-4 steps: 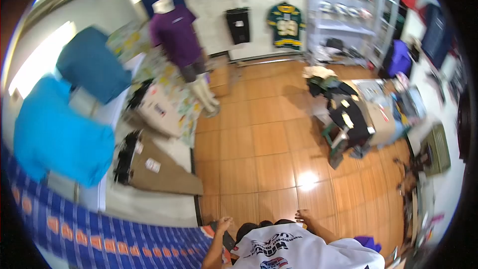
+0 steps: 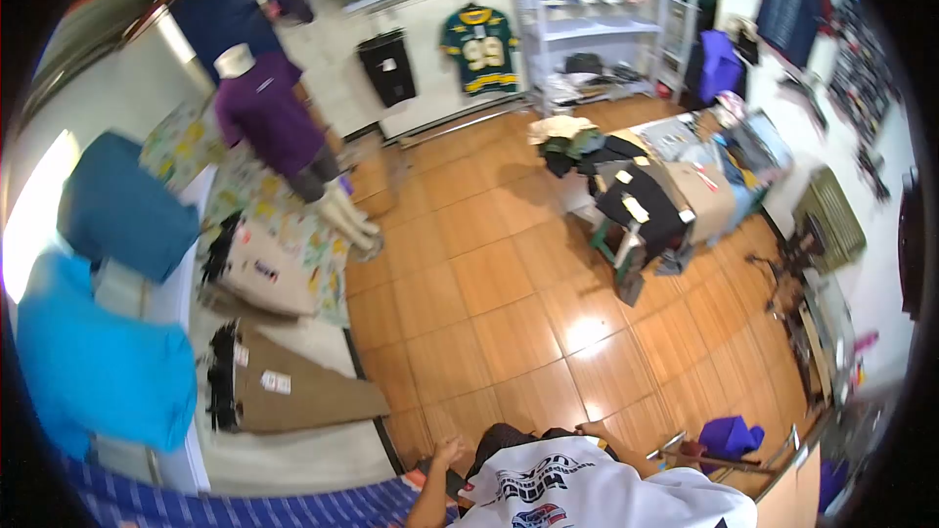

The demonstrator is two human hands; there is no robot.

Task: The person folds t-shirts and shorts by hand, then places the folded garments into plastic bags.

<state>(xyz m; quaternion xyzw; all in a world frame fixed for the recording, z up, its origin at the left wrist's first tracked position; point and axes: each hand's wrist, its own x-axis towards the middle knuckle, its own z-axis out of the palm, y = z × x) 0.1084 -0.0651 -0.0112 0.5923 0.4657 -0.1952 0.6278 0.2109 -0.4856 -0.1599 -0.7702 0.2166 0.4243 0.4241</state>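
My left hand (image 2: pixel 449 451) hangs by my side at the bottom of the view, fingers loosely apart with nothing in them. Nearest to it are the orange-and-dark edge of the blue striped banner (image 2: pixel 264 506) and brown trousers (image 2: pixel 303 393) hanging on the low wall. My right hand (image 2: pixel 591 428) is out beside my body over the tiled floor, empty, its fingers loosely extended and partly hard to make out. Between my arms shows my white printed T-shirt (image 2: pixel 548 479). Neither hand touches any goods.
A table (image 2: pixel 709 191) piled with clothes stands ahead to the right. A mannequin in a purple shirt (image 2: pixel 269 117) stands at left, near beige trousers (image 2: pixel 264 269) and blue garments (image 2: pixel 108 362). Shelves (image 2: pixel 597 29) line the back wall. A purple cloth (image 2: pixel 729 438) lies at lower right.
The view has turned to the right, so the room's contents sit further left. My right hand has drawn slightly inward and down; my left hand is a little lower.
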